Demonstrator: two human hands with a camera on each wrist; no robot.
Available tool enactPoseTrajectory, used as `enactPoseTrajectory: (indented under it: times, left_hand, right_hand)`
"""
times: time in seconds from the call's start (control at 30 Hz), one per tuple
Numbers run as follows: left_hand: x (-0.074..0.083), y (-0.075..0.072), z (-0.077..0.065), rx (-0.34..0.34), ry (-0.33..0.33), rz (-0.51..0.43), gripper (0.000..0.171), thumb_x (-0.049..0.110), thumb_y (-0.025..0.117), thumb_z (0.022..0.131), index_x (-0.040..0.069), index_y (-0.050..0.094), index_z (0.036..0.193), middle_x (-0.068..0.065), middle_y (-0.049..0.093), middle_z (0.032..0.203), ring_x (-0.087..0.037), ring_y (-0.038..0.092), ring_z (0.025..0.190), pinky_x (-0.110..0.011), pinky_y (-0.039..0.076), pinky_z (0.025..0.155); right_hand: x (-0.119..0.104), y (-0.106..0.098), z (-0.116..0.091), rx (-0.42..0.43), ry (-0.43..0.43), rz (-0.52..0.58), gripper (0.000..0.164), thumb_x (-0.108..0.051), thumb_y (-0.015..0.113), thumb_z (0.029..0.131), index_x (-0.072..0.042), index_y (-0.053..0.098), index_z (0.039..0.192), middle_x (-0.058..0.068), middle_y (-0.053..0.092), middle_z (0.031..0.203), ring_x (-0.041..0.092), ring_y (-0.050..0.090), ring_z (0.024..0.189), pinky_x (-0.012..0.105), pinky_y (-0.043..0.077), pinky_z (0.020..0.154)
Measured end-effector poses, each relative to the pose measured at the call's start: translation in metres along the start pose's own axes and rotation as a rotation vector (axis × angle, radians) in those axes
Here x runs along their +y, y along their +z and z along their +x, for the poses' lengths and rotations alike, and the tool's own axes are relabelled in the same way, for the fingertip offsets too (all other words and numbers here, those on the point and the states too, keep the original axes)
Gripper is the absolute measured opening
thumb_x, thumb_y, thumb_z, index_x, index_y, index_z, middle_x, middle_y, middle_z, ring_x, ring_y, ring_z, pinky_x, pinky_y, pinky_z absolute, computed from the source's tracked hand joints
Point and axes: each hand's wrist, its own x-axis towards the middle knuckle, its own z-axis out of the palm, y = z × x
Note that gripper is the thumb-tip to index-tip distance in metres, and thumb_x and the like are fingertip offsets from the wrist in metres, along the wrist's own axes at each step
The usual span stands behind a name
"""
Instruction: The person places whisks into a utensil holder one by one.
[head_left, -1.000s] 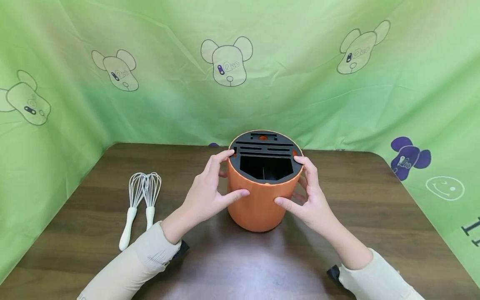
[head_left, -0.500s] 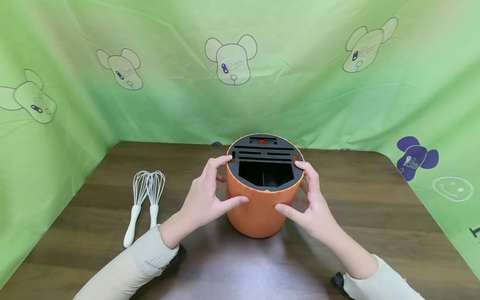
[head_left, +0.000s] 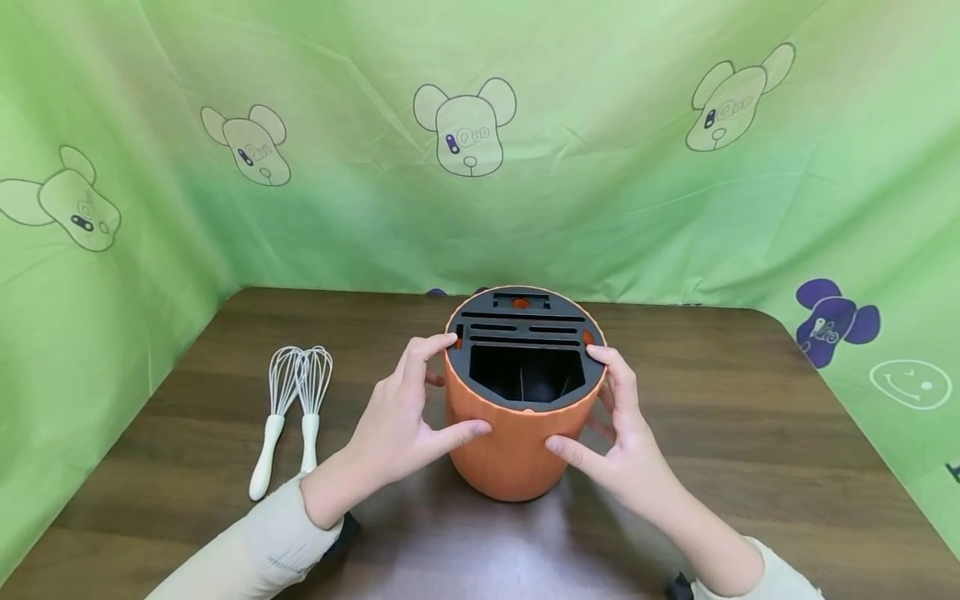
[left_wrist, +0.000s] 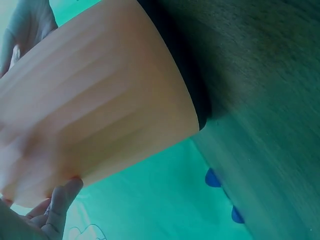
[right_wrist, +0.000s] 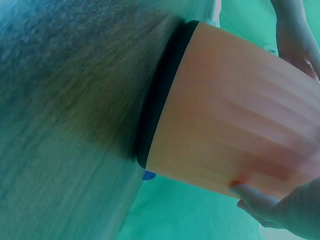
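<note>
An orange utensil holder (head_left: 510,467) stands upright on the table, fitted with a black slotted insert (head_left: 480,302) that has a large angular opening at the front. My left hand (head_left: 397,425) holds its left side, thumb across the front and index fingertip at the top rim. On the opposite side my right hand (head_left: 626,446) grips it the same way, thumb low on the front. Both wrist views show the ribbed orange wall close up, with a black base band (right_wrist: 167,95) against the table. The other fingers are partly hidden behind the holder.
Two white-handled whisks, a left one (head_left: 266,458) and a right one (head_left: 310,437), lie to the left with their wire heads overlapping. The right whisk's handle end is hidden by my left forearm. A green printed curtain (head_left: 337,225) hangs behind the wooden table (head_left: 750,417).
The utensil holder has moved towards me and slightly left relative to the table, with both hands still on it. The whisks stay put; the head view has shifted a little.
</note>
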Motion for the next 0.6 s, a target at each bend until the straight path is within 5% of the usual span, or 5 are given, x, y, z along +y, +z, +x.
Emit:
enactPoseTrajectory:
  times: [0.13,0.27,0.4,0.6]
  left_hand:
    - [0.001,-0.002,-0.002,-0.023,-0.03,0.001,0.088,0.055,0.08,0.078,0.021,0.034,0.145,-0.001,0.052,0.132,-0.014,0.07,0.095,-0.018,0.047,0.057]
    - [0.002,-0.003,-0.003,-0.047,-0.061,-0.005,0.088,0.042,0.085,0.076,0.024,0.033,0.145,0.0,0.051,0.133,-0.012,0.068,0.096,-0.019,0.047,0.058]
    - [0.003,-0.004,-0.003,-0.055,-0.071,-0.002,0.088,0.042,0.085,0.076,0.024,0.033,0.145,-0.001,0.052,0.132,-0.012,0.067,0.096,-0.02,0.047,0.059]
    - [0.002,-0.006,-0.003,-0.056,-0.071,0.002,0.087,0.043,0.084,0.077,0.025,0.034,0.145,0.001,0.054,0.129,-0.01,0.066,0.096,-0.019,0.047,0.058]
  right_hand:
    - [-0.001,-0.007,0.004,-0.021,-0.031,-0.054,0.1,0.012,0.081,0.071,-0.006,0.023,0.15,0.004,0.03,0.157,0.01,0.035,0.143,0.015,0.042,0.106]
    - [-0.008,-0.025,0.014,-0.074,-0.086,-0.264,0.093,-0.007,0.09,0.067,-0.007,0.037,0.143,0.004,0.02,0.164,0.022,0.012,0.154,0.05,0.023,0.122]
    - [-0.014,-0.045,0.027,-0.195,-0.174,-0.435,0.097,-0.028,0.091,0.069,-0.01,0.039,0.149,0.007,0.012,0.167,0.032,-0.004,0.156,0.075,0.011,0.113]
    - [-0.022,-0.064,0.048,-0.365,-0.274,-0.487,0.107,-0.031,0.09,0.069,-0.007,0.031,0.155,0.008,0.019,0.166,0.025,0.004,0.157,0.027,0.012,0.125]
